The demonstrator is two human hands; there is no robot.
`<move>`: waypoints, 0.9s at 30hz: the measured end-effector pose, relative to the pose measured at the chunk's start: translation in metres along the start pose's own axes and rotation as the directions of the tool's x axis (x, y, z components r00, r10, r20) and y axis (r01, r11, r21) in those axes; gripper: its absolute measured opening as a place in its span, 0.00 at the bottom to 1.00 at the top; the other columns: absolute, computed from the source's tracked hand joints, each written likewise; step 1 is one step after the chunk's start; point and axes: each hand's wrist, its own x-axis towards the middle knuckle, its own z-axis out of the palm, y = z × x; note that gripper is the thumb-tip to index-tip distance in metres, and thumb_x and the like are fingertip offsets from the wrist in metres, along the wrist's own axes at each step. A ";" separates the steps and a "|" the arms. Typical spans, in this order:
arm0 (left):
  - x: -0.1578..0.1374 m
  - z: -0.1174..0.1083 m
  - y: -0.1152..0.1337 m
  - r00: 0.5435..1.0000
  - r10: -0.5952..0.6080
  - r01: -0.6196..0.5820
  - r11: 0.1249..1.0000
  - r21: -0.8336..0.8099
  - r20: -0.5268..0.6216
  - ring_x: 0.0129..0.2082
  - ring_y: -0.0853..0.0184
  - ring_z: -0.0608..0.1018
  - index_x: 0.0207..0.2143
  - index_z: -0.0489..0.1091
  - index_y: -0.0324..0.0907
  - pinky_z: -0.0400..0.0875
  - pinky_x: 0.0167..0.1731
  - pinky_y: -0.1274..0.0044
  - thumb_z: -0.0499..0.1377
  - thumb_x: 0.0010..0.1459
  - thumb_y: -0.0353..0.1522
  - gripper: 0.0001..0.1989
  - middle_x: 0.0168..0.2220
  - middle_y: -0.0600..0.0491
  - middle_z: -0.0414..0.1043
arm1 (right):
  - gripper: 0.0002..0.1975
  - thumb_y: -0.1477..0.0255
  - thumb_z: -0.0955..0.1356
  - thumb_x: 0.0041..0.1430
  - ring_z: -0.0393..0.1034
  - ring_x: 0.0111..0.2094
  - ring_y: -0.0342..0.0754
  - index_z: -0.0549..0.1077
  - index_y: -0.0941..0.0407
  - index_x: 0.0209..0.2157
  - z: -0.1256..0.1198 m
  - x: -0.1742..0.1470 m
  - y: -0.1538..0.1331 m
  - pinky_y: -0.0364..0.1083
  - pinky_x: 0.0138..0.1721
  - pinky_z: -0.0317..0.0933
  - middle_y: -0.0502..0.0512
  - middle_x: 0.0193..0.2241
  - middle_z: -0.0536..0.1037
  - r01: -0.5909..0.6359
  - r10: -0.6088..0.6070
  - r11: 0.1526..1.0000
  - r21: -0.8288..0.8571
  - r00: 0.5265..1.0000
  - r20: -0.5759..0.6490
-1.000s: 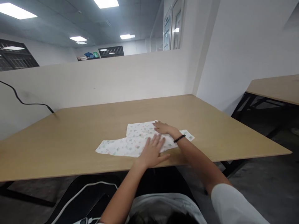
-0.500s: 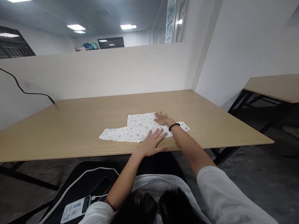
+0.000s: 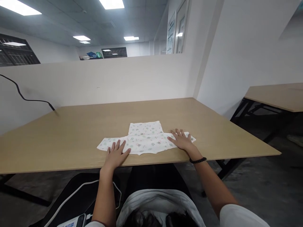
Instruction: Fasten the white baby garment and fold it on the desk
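Observation:
A small white long-sleeved shirt (image 3: 146, 143) with a scattered print lies flat near the front edge of the wooden table (image 3: 94, 119). Its body points away from me and its sleeves stretch out to both sides. My left hand (image 3: 115, 154) rests on the left sleeve's near edge, palm down with fingers spread. On the right sleeve lies my right hand (image 3: 181, 140), likewise flat with fingers apart. A black beaded bracelet (image 3: 198, 160) is on my right wrist. Neither hand grips the cloth.
A white partition (image 3: 123, 80) closes off the table's far side. A black cable (image 3: 35, 100) comes down at the left. Below the table's front edge, a white power bank (image 3: 73, 221) with a white cable (image 3: 71, 197) sits at lower left. Another table (image 3: 279, 94) stands at right.
My hands have moved apart: the left went leftward to the left sleeve, the right went rightward to the right sleeve. The shirt now lies more fully in sight, and the camera view has tilted up slightly.

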 end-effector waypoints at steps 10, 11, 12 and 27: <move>0.012 -0.013 -0.052 0.701 -0.559 0.574 0.811 -0.115 -0.443 0.65 0.30 0.55 0.58 0.63 0.23 0.53 0.57 0.44 0.50 0.59 0.50 0.39 0.62 0.21 0.57 | 0.37 0.53 0.61 0.64 0.61 0.58 0.74 0.67 0.74 0.57 0.007 -0.019 0.044 0.64 0.56 0.56 0.85 0.53 0.70 -0.334 0.334 0.941 0.058 0.882 -0.332; 0.014 -0.013 -0.053 0.704 -0.552 0.572 0.814 -0.104 -0.448 0.63 0.30 0.57 0.55 0.65 0.24 0.55 0.56 0.45 0.51 0.58 0.48 0.36 0.60 0.21 0.60 | 0.34 0.53 0.61 0.64 0.63 0.57 0.75 0.71 0.71 0.53 0.006 -0.023 0.045 0.64 0.53 0.57 0.84 0.51 0.71 -0.374 0.374 0.925 0.065 0.865 -0.336; 0.016 -0.013 -0.054 0.730 -0.523 0.544 0.834 -0.089 -0.439 0.62 0.31 0.60 0.52 0.67 0.26 0.57 0.55 0.46 0.51 0.58 0.46 0.32 0.58 0.22 0.63 | 0.31 0.54 0.60 0.65 0.64 0.56 0.75 0.73 0.68 0.50 0.005 -0.026 0.045 0.64 0.51 0.59 0.83 0.50 0.72 -0.397 0.398 0.915 0.075 0.855 -0.331; 0.036 0.008 -0.050 0.872 -0.397 -0.037 0.529 -0.848 -0.286 0.50 0.55 0.78 0.45 0.68 0.40 0.74 0.50 0.67 0.58 0.55 0.41 0.18 0.48 0.43 0.77 | 0.11 0.61 0.60 0.66 0.73 0.35 0.55 0.69 0.52 0.42 -0.043 -0.029 -0.062 0.49 0.36 0.64 0.60 0.36 0.79 0.283 0.151 0.844 0.455 0.689 -0.709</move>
